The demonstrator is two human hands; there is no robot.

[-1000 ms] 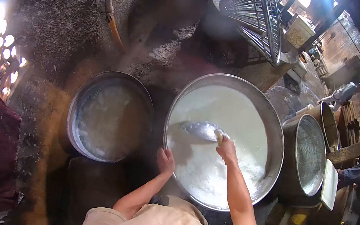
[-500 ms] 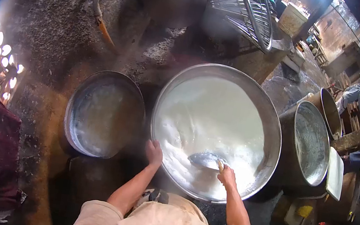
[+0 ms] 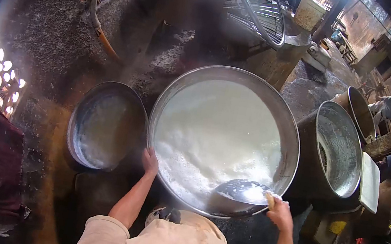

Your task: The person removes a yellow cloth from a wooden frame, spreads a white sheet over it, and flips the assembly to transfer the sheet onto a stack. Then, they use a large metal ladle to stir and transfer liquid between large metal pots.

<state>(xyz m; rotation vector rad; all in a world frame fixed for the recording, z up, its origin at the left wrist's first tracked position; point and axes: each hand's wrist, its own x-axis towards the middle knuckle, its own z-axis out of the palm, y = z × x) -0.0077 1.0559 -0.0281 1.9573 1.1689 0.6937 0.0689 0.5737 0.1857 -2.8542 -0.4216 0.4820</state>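
In front of me stands a big round metal pot point(image 3: 294, 153), filled with a milky white liquid point(image 3: 221, 121) that turns frothy near my side. My left hand point(image 3: 150, 162) grips the pot's left rim, its fingers at the edge. At the near right, my right hand point(image 3: 281, 215) is closed around the short wooden handle of a broad metal scoop point(image 3: 244, 191). The scoop's shiny rounded back faces up, tilted low over the foam inside the rim.
A smaller pan point(image 3: 73, 128) of cloudy liquid sits at the left. Two deep metal pots point(image 3: 322, 142) point(image 3: 357, 104) stand at the right beside a white board point(image 3: 370, 183). A metal-barred basket point(image 3: 262, 10) lies behind. Another person point(image 3: 389, 108) bends over far right.
My right hand has moved right with the scoop, turning it and lifting it to the near right rim. The left hand stays at the rim. The view has shifted slightly.
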